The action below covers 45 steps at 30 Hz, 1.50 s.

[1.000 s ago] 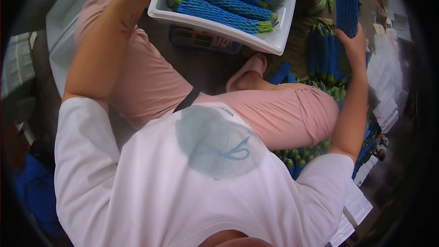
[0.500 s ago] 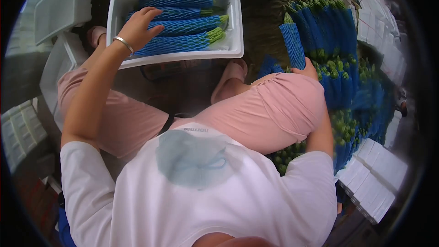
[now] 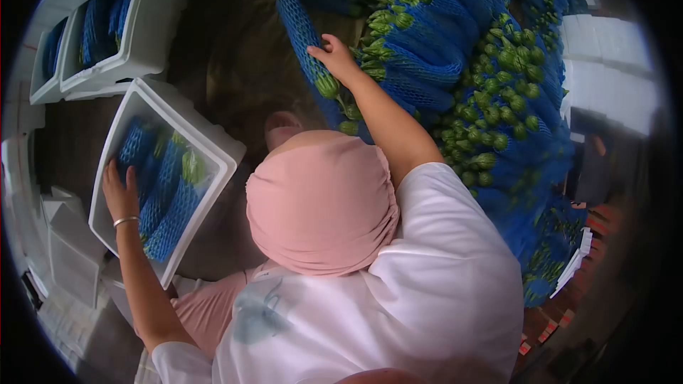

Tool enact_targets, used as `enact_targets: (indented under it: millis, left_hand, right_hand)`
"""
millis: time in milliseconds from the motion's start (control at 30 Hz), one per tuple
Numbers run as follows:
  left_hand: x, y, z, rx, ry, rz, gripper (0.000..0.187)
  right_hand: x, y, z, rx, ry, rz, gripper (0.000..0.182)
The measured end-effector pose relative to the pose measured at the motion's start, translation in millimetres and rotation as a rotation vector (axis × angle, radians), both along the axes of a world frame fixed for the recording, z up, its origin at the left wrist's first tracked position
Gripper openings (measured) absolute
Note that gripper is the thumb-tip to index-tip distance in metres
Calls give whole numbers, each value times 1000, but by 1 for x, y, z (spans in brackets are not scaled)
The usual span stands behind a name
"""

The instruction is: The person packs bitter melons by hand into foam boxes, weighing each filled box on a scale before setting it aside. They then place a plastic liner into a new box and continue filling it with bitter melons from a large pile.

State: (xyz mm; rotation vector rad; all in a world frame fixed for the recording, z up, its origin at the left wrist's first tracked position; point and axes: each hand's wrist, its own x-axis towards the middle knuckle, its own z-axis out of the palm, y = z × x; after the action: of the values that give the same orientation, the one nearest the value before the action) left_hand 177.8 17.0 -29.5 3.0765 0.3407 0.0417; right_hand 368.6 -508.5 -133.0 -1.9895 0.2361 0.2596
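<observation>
My left hand [image 3: 119, 188], with a metal bangle on the wrist, lies flat with fingers apart on blue net-wrapped green gourds [image 3: 171, 206] inside a white foam box [image 3: 213, 139] at the left. My right hand [image 3: 334, 57] reaches forward and grips one net-wrapped gourd [image 3: 299, 28] at the edge of a big pile of wrapped gourds [image 3: 441, 35]. My raised knee in pink trousers [image 3: 320, 199] sits between the two arms.
More white foam boxes [image 3: 135, 50] holding wrapped gourds stand at the upper left. Empty foam trays [image 3: 67, 256] are stacked at the lower left. White cartons [image 3: 605, 43] line the far right, behind the pile. Bare brown floor [image 3: 235, 64] lies between box and pile.
The view has swung round, so the box now sits at the left and the pile ahead. My left hand stays on the boxed gourds. My right hand still has one wrapped gourd by the pile.
</observation>
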Motion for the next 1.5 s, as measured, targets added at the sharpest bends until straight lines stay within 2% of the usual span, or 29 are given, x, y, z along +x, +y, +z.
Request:
enact_targets:
  millis: [33,100,167,200,233,267,333,367,433,500,533,567,633,700,767,833,900,967,1033,1067,1167,1233,1300,1367,1400,1500]
  left_hand:
    - [4,-1,6,10,8,2,48]
    - [8,-5,10,14,30,5,47]
    - [6,-10,9,121,58,-3,46]
    - [5,-11,8,135,42,-5,47]
    - [4,-12,7,136,46,4,47]
    - [2,-12,4,31,16,1,48]
    - [-6,-6,-4,-140,-12,44,49]
    - [-9,-11,-1,-126,-43,41,48]
    - [-12,-28,15,-138,-33,83,48]
    - [-14,-42,30,-158,-68,81,49]
    - [-17,-42,28,-134,-98,81,50]
    - [-19,-44,32,-145,-68,97,50]
    - [-22,-50,38,-142,-61,117,51]
    - [-26,-51,31,-138,-105,119,51]
    - [-28,-53,27,-152,-141,139,53]
    - [-26,-54,26,-126,-147,116,54]
    - [-27,-57,26,-111,-230,115,54]
    - [-31,-62,32,-106,-166,146,55]
    - [-39,-65,32,-88,-234,154,54]
    - [-45,-68,37,-117,-150,172,56]
    - [-55,-72,41,-222,-35,214,60]
    - [-58,-76,25,-104,-291,206,60]
    - [-59,-75,31,-129,-271,213,63]
    - [-59,-72,47,-293,-77,247,66]
    - [-59,-73,45,-297,-84,232,66]
    - [-59,-62,31,-291,-122,176,65]
  right_hand:
    - [3,-7,-2,216,-123,-137,63]
    - [-4,-48,37,-450,-445,-60,58]
    - [-17,-91,51,-1010,-404,12,67]
    - [-22,-102,54,-1012,-399,17,67]
    - [-24,-108,56,-1046,-171,101,74]
    - [-24,-113,60,-1072,49,192,80]
    - [-30,-118,64,-1003,-75,392,89]
    - [-36,-121,63,-1028,-139,461,90]
    - [-40,-131,65,-1058,-211,534,76]
    - [-35,-137,66,-1199,-205,596,60]
    - [-30,-144,63,-1204,-210,588,57]
    - [-27,-134,83,-1248,-92,515,56]
    - [-15,-124,129,-1290,-47,357,49]
    - [-10,-78,217,-1175,-78,239,45]
    - [2,-63,281,-860,-414,299,41]
    - [0,-10,343,-331,-531,361,42]
    - [-8,59,377,-45,-665,427,44]
    - [-24,138,389,241,-582,541,44]
    - [-45,217,376,532,-345,632,42]
    - [-53,245,359,654,-228,694,40]
    - [-73,310,298,780,-5,662,34]
    - [-87,338,260,852,44,532,36]
    - [-88,354,210,855,109,442,38]
    - [-82,357,157,743,220,354,41]
    - [-80,353,140,677,262,321,41]
    - [-72,356,147,625,349,243,41]
